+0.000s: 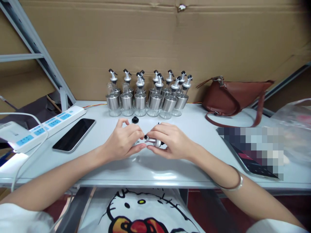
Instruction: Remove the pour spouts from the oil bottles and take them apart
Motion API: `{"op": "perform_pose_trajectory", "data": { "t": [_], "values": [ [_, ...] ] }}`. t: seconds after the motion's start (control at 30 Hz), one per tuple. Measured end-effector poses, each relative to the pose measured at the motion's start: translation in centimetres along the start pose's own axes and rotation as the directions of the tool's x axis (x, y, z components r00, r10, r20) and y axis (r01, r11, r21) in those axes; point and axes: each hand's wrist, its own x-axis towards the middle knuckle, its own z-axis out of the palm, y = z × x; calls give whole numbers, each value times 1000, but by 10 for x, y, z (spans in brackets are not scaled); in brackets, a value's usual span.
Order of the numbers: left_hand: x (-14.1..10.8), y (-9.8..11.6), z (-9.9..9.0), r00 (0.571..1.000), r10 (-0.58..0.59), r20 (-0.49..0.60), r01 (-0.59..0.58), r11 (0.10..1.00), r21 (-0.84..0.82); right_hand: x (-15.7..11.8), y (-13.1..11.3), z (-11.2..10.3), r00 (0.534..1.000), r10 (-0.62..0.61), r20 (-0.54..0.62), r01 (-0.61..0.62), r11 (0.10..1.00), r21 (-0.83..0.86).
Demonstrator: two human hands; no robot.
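My right hand (168, 140) is closed around a silver pour spout (153, 141) with dark ends, held sideways just above the table. Close by on the left, my left hand (126, 138) is pinched near the spout's tip. A small shiny piece shows between its fingers, too hidden to name. Behind my left hand a black stopper (135, 119) rests on the table. Several glass oil bottles with steel sleeves (155, 102) stand in rows farther back. Most carry silver spouts with black levers; two front-left bottles, among them this open-necked bottle (113, 105), have none.
To the left lie a black phone (74, 135) and a white power strip (52, 124) with a charger and cable. A brown handbag (225, 97) sits at the back right, near a partly blurred tablet-like object (245, 155) and a plastic bag (296, 129). Cardboard (145, 38) stands behind.
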Motion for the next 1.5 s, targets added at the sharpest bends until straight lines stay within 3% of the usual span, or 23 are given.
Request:
{"op": "perform_pose_trajectory", "data": {
  "t": [0.1, 0.23, 0.3, 0.43, 0.5, 0.63, 0.73, 1.0, 1.2, 1.37, 1.5],
  "values": [
    [1, -1, 0, 1000, 7, 26, -8, 999, 38, 0, -2, -1, 994, 93, 49, -99, 986, 136],
    [0, -2, 1, 998, -1, 55, -1, 999, 36, 3, -5, -2, 967, 227, -116, -191, 947, 257],
    [-1, -2, 4, 999, -22, 32, 20, 999, 41, 4, -7, -3, 941, 305, -145, -249, 917, 312],
    [-5, 0, 10, 999, -39, -36, 40, 999, 37, 3, -9, -1, 865, 500, 34, -428, 702, 569],
    [-5, 1, 11, 1000, 20, -22, -19, 996, 85, 2, -10, 2, 855, 505, 117, -463, 642, 611],
    [-1, 6, 10, 992, 122, -12, -119, 985, 128, -1, -7, 7, 930, 362, 54, -355, 856, 374],
    [1, 8, 7, 991, 135, -22, -130, 980, 153, 0, -7, 6, 960, 279, 36, -279, 931, 234],
    [0, 4, 7, 991, 114, -70, -98, 974, 202, 4, -9, 0, 977, 207, -53, -201, 974, 100],
    [0, -2, 7, 985, 155, -72, -128, 949, 288, 4, -9, 0, 956, 288, 60, -294, 939, 176],
    [5, 2, 0, 993, 86, -85, -78, 993, 86, 4, -13, 4, 962, 262, -75, -239, 943, 230],
    [7, 8, -5, 997, 19, -73, -27, 994, -109, 6, -16, 7, 970, 184, -159, -156, 973, 169]
  ]
}}
